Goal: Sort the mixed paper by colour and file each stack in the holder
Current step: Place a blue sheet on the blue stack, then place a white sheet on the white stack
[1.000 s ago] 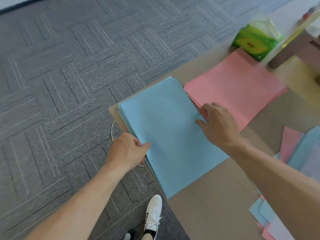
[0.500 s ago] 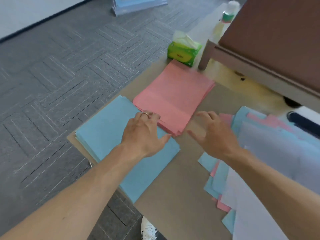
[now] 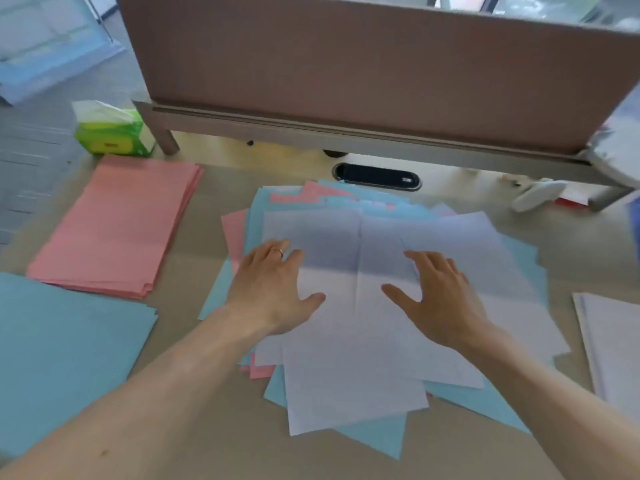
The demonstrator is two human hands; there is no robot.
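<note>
Two hands are spread over the mixed pile (image 3: 349, 368) at the centre of the frame. The left hand (image 3: 273, 289), with a ring on one finger, is at the pile's left edge and the right hand (image 3: 440, 299) is over its middle. Both have fingers straight and apart and grip nothing; whether they press the top white sheets or hover just above them cannot be told. Blue and pink sheets fan out crookedly from under the white ones. The only container plainly seen is a green tissue pack (image 3: 110, 136) at upper left, with a white tissue sticking out of its top. Across a strip of bare desk (image 3: 207, 427) to the left lies a squared pink stack (image 3: 114, 226), and a blue stack (image 3: 62, 358) fills the lower left, just beside the pink one's near edge. A white stack (image 3: 613, 341) is cut off by the right edge of the frame. Behind the pile sits a dark oval cable opening (image 3: 377, 176), and a brown divider panel (image 3: 346, 64) on short legs spans the top of the frame, closing off the far side.
</note>
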